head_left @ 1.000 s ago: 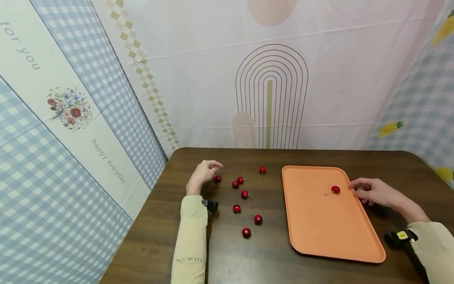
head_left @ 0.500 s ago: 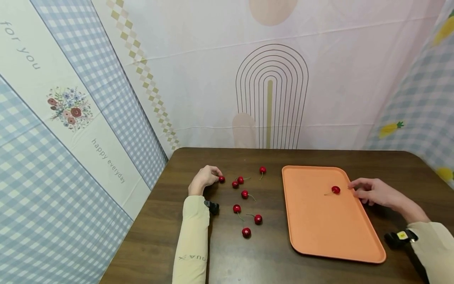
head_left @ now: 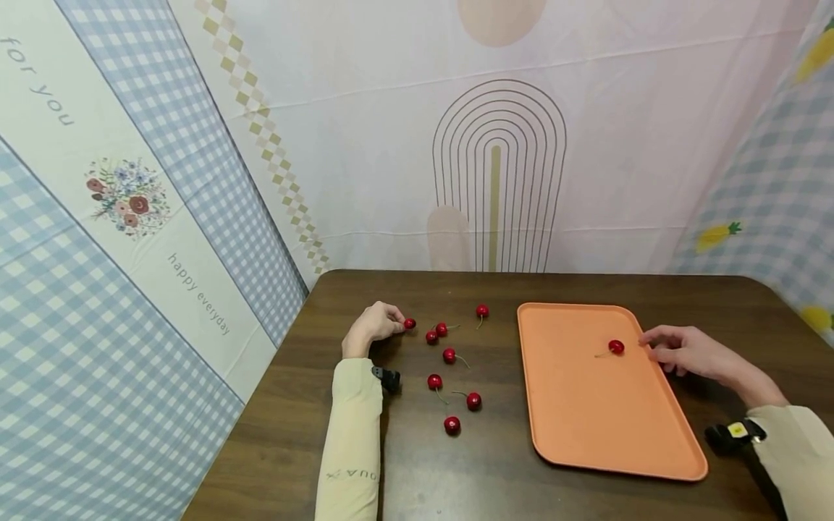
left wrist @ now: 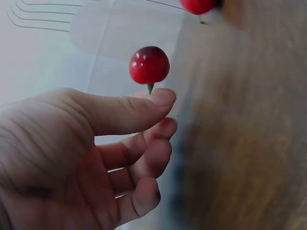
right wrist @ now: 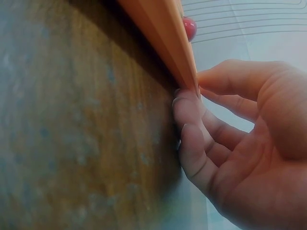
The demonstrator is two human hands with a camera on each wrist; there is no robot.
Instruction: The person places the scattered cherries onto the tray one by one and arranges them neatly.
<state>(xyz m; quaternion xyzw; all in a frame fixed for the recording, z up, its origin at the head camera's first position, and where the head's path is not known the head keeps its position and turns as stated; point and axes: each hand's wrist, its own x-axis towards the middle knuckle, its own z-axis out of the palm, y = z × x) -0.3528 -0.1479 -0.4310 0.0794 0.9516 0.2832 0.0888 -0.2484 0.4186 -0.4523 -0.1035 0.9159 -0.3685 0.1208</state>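
Since a second ago the cherry [head_left: 409, 323] has shifted slightly rightward, its stem [left wrist: 150, 89] pinched by my left hand [head_left: 374, 323] beside the loose cherries [head_left: 449, 355], while my right hand [head_left: 698, 353] pinches the tray [head_left: 606, 412], so I judge this the pick-up, a carry trayward called for next

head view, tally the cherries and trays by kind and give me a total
Cherries: 9 (7 on the table, 1 held by the left hand, 1 on the tray)
Tray: 1
Total: 10
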